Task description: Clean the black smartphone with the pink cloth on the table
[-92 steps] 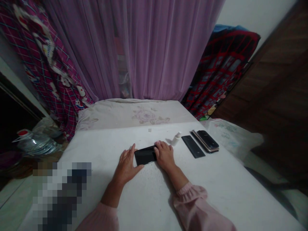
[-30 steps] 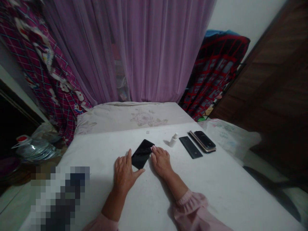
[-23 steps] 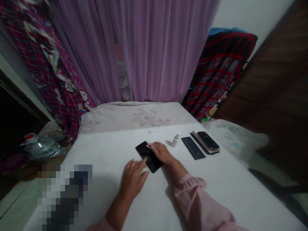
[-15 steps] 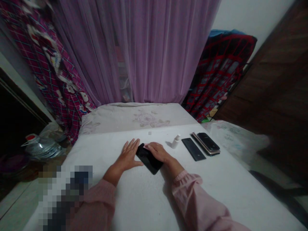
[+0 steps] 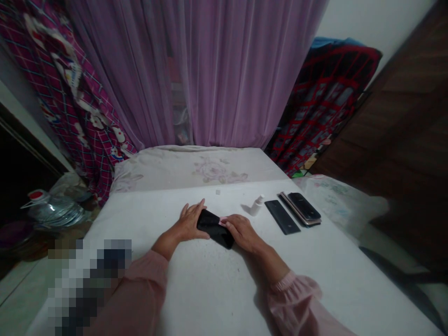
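A black smartphone lies slantwise on the white tabletop, its dark glossy face up. My left hand grips its left end, thumb along the near edge and fingers around the far side. Pinched in the fingers of my right hand is a small pink cloth, pressed against the phone's face near its far edge. Most of the cloth is hidden under those fingers. To the right of my right hand stands a small white spray bottle.
Beyond the bottle lie a flat dark phone and a stack of phones. A tiny pale square rests farther back on the table. A large water bottle stands low at the left; purple curtains hang behind.
My left hand has closed in on the phone's end. My right hand has slid the cloth rightward and nearer along the phone. The phone has turned slightly.
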Available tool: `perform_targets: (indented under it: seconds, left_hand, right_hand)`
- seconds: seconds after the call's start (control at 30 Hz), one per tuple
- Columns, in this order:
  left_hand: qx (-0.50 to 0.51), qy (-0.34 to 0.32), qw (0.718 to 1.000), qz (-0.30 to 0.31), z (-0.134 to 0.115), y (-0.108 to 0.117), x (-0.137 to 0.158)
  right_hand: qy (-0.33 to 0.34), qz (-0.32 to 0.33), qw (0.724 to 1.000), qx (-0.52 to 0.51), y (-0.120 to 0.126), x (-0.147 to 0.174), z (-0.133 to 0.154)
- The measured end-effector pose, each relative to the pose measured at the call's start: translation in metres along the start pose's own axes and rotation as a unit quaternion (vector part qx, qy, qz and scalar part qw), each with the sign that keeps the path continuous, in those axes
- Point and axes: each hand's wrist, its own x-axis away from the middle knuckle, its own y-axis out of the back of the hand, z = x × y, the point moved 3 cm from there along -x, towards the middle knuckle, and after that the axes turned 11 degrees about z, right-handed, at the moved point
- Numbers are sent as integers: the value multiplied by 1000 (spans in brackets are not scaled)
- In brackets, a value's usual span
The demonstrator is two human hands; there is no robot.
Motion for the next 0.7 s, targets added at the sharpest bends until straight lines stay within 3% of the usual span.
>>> perform_targets:
  seconds: [0.3, 0.4, 0.53, 0.7]
  left_hand:
    - [7, 1, 1000, -6, 0, -1, -1]
    - [-1, 18, 1000, -19, 2, -2, -1]
    - [-29, 30, 998, -49, 0, -4, 2]
    - [-105, 82, 986, -102, -24, -6, 20]
  right_hand:
    - [-37, 45, 997, 44, -10, -50, 25]
    - [-50, 36, 998, 28, -6, -30, 19]
    - [-79, -24, 996, 18, 3, 22, 2]
    - [-102, -74, 992, 27, 0, 50, -5]
